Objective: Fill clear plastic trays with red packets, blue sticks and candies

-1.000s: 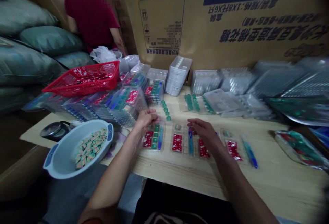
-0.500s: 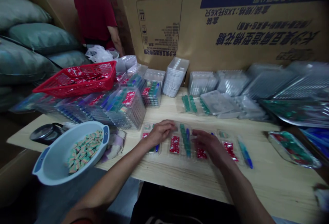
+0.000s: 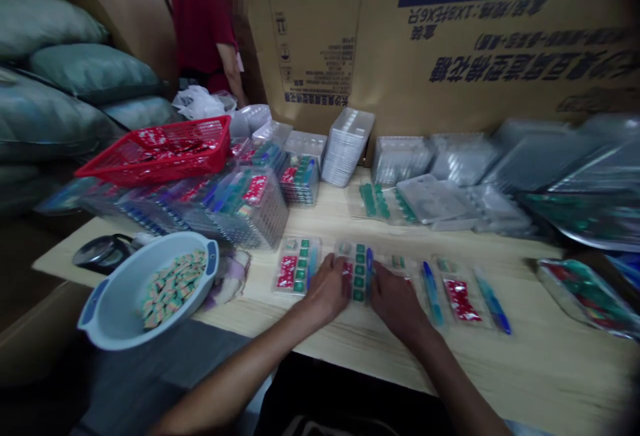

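A clear plastic tray [image 3: 359,249] lies in front of me on the table, holding a red packet, a column of green squares and a blue pen-like piece. My left hand [image 3: 329,287] grips its left edge with bent fingers. On its right edge, by the blue piece, my right hand [image 3: 396,299] has closed its fingers. A similar filled tray [image 3: 296,266] is left of my hands. Partly behind my right hand lies another tray, with a blue-and-teal pen-like piece [image 3: 432,293] on it. Farther right is a tray with a red packet [image 3: 463,299].
A light-blue basin [image 3: 95,319] of small striped pieces stands at left. Behind it are stacked filled trays [image 3: 250,216] under a red basket [image 3: 150,173]. Bare tray stacks [image 3: 347,146] line the cardboard [image 3: 320,43]. A foil-like tray [image 3: 587,296] sits at right. Another person [image 3: 205,29] stands behind.
My left hand has come down to the middle tray's left edge, and my right hand has moved in to its right edge. Separate green squares now show where a long green strip lay.
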`<state>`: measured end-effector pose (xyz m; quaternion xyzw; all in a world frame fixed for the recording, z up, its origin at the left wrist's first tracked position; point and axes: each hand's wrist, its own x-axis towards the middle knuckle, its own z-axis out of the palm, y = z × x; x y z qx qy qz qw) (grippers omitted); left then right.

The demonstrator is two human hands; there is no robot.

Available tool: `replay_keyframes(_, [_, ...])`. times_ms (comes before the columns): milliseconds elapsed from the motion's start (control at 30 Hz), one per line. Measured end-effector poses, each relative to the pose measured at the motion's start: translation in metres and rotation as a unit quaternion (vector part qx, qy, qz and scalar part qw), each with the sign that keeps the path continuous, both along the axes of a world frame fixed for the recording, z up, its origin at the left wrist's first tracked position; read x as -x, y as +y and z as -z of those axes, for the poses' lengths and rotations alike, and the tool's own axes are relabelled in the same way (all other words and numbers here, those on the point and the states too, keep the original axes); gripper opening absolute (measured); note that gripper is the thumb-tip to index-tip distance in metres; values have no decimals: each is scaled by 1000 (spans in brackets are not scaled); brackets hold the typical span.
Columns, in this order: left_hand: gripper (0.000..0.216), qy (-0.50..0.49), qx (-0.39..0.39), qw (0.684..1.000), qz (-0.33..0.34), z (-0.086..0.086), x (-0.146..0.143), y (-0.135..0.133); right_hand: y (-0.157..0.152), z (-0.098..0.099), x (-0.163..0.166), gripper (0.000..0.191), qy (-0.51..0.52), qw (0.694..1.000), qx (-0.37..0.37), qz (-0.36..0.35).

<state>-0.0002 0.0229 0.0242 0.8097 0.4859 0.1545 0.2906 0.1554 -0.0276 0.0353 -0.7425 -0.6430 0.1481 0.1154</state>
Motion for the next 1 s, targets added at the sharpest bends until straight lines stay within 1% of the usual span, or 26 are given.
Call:
replay_keyframes(100, [51,-20,20,999,-39,-1,-12,-10,4,12,-6,44,5,1000,-12,17])
replay_keyframes(200, [54,-60,-6,996,-70,-5,-8,-9,11,15,-10,44,52,995,-78,28])
replay_keyframes(267, [53,-75,-48,992,-90,-8,7,-7,17,12,-1,44,94,987,-133,1])
replay_keyframes(333, [55,-69,-83,986,-129,-6,32,-4,23,8,22,44,123,980,-150,-41])
replay_keyframes(433, [53,-24,-107,977,-183,8,72,4,34,8,67,46,128,982,-113,-77])
replay_keyframes(500, [44,18,-125,973,-192,20,92,8,41,12,89,49,118,985,-84,-90])
replay_keyframes(533, [41,36,-146,970,-190,26,100,9,44,13,94,49,113,985,-77,-100])
replay_keyframes(600, [41,63,-206,963,-159,33,108,6,52,14,92,44,94,984,-88,-122])
replay_keyframes(633, [45,73,-236,961,-123,35,109,3,58,12,86,43,74,984,-104,-128])
replay_keyframes(667, [52,84,-257,960,-74,37,109,0,65,11,77,42,45,984,-121,-124])
replay_keyframes(733, [73,115,-270,956,22,40,104,-2,83,7,55,44,-37,985,-147,-84])
replay_keyframes(767, [80,135,-269,952,52,42,99,-1,93,5,45,45,-81,983,-153,-57])
replay_keyframes(800, [83,155,-266,949,67,43,94,3,104,5,35,44,-123,979,-157,-31])
replay_keyframes(867, [79,183,-263,945,72,45,83,18,125,6,19,38,-198,966,-167,1])
replay_keyframes(933, [74,193,-263,942,76,44,73,41,140,10,11,32,-247,952,-181,0])
replay_keyframes(1000, [73,196,-261,942,78,40,67,66,150,15,8,27,-267,945,-188,-16])
